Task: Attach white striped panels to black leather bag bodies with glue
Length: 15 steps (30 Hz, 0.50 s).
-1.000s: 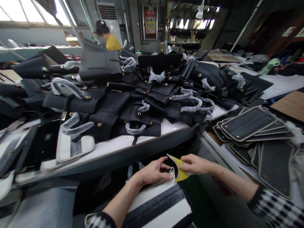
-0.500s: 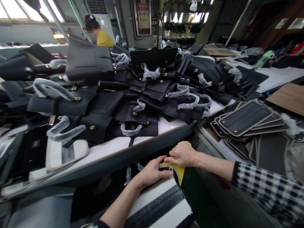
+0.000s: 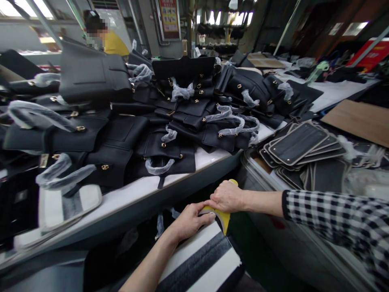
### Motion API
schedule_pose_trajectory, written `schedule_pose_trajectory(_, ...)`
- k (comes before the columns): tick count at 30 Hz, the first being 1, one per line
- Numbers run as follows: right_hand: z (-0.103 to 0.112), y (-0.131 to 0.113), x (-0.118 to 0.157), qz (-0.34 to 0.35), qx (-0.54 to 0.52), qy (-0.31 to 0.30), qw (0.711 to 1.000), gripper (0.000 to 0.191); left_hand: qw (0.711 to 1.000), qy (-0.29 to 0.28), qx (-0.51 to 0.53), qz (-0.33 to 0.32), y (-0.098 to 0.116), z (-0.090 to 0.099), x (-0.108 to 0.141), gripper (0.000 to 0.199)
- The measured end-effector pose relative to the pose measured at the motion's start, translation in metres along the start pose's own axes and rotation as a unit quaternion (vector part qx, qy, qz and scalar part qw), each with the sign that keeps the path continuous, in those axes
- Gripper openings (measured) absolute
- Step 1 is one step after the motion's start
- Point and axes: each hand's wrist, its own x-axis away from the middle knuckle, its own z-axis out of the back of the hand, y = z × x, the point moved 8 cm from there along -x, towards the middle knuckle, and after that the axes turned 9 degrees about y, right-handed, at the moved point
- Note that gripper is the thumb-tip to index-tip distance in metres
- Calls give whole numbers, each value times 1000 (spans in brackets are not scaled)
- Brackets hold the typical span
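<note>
A panel (image 3: pixel 209 256) with white and dark stripes and a black edge is tilted low in front of me. My left hand (image 3: pixel 191 221) is closed on its far corner, thumb on the white face, fingers reaching the yellow piece. My right hand (image 3: pixel 227 196) is wrapped round a curved yellow piece (image 3: pixel 225 222), which bends over that corner; its exact kind does not show. One end of it sticks out above my right fist. The fingertips of both hands meet there. My left palm hides part of the panel's far edge.
Black handbags (image 3: pixel 121 136) with plastic-wrapped handles are heaped on the white table (image 3: pixel 209 159) ahead. Dark panels with pale edges (image 3: pixel 300 142) are stacked at right, near a brown board (image 3: pixel 361 121). Another striped panel (image 3: pixel 71 205) lies at left. A person in yellow (image 3: pixel 117 44) is behind the heap.
My view has turned slightly right, so the surroundings shift left. Both hands still grip the panel corner and the yellow piece; my right hand has drawn slightly closer to my left.
</note>
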Motion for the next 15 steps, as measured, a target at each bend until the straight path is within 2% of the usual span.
schedule_pose_trajectory(7,-5,-3,3,-10,8,-6,1000,61,999,16,-41,27,-8,1,0,33)
schedule_pose_trajectory(15,-12,-1,3,-14,0,-25,1000,61,990,54,-133,-4,-3,5,3,24)
